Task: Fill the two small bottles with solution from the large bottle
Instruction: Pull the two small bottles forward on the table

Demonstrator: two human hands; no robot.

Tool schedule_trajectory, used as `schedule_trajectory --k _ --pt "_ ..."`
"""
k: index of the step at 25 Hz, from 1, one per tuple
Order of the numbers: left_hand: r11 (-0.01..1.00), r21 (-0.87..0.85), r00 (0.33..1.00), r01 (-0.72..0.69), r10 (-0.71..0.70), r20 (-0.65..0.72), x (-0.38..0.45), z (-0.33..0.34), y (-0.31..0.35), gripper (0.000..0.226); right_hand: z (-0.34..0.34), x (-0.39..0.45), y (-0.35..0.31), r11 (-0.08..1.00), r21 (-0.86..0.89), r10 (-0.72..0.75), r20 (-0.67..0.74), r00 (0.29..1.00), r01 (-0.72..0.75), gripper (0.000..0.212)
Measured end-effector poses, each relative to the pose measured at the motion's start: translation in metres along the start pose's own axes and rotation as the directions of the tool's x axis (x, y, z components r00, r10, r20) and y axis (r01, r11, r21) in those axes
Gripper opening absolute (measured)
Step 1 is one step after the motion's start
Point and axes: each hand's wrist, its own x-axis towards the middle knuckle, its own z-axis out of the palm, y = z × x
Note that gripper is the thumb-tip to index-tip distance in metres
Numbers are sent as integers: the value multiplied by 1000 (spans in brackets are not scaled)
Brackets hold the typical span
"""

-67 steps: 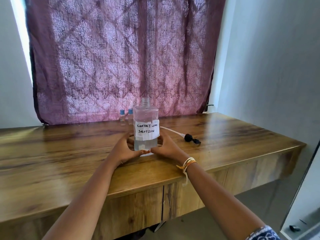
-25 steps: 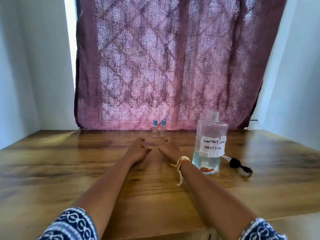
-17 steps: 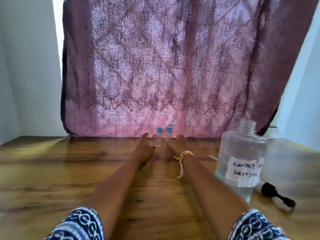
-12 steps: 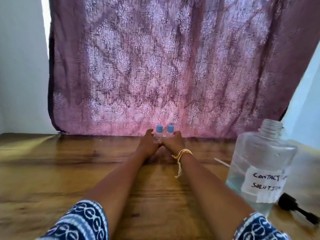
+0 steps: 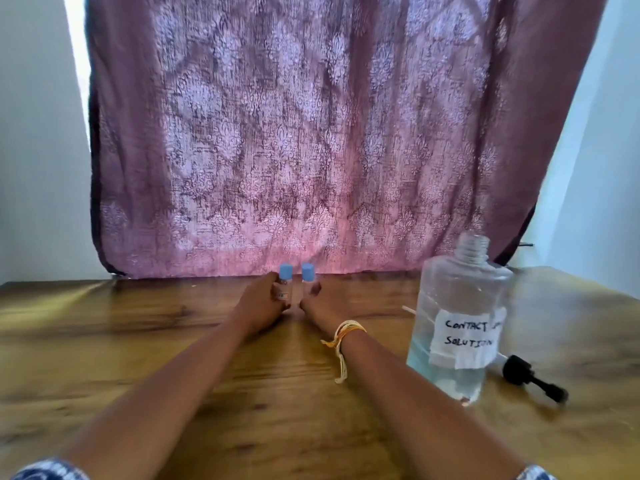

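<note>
Two small clear bottles with blue caps stand side by side near the table's far edge. My left hand [image 5: 259,306] grips the left small bottle [image 5: 284,282] and my right hand [image 5: 320,308] grips the right small bottle [image 5: 308,277]. Fingers hide most of both bottle bodies. The large clear bottle [image 5: 457,327], uncapped and labelled "CONTACT LENS SOLUTION", stands upright to the right of my right forearm, about a third full of clear liquid.
A black pump head with a white tube [image 5: 533,377] lies on the wooden table [image 5: 121,341] just right of the large bottle. A purple patterned curtain [image 5: 311,133] hangs behind the table's far edge. White walls flank it.
Both hands left the large bottle, reached forward to the far edge and closed around the two small bottles. The view moved forward and left, so the large bottle now sits at the right.
</note>
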Motion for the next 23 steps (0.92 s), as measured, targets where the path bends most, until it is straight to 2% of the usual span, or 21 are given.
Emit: schedule_trajectory --k 2,3,4,7,9,12,15,19,21,23 --pt "1000 -15 1000 18 -18 -10 -32 -13 3 45 -9 -34 -7 999 28 -35 -19 999 35 37" --pt "999 -28 1000 27 -27 -12 -50 -19 4 44 -13 -52 -8 998 44 -46 -16 999 47 39" --pt "999 -43 1000 27 -27 -6 -67 -24 3 44 -16 -67 -7 997 58 -54 -15 998 55 35" --pt "994 -105 999 25 -27 -18 -111 -36 1 41 -28 -109 -7 994 77 -79 20 997 77 4" --pt "991 -132 999 26 -31 -41 -133 -43 0 39 -31 -127 -5 991 106 -94 68 993 87 15" --pt "984 -176 997 30 -41 -60 -160 -50 2 38 -31 -148 -6 982 135 -150 140 979 131 15" --pt "982 -186 996 6 -22 -86 -178 -48 8 37 -42 -167 -7 971 87 -232 123 965 222 19" --pt "986 -164 995 -8 -9 -102 -191 -48 9 40 -44 -180 -9 961 103 -267 117 956 256 21" --pt "991 -137 997 -3 -8 -81 -193 -49 10 46 -44 -181 -10 965 63 -259 124 958 253 29" --pt "991 -130 998 22 -30 -63 -196 -50 14 63 -46 -183 -9 968 16 -249 129 960 249 37"
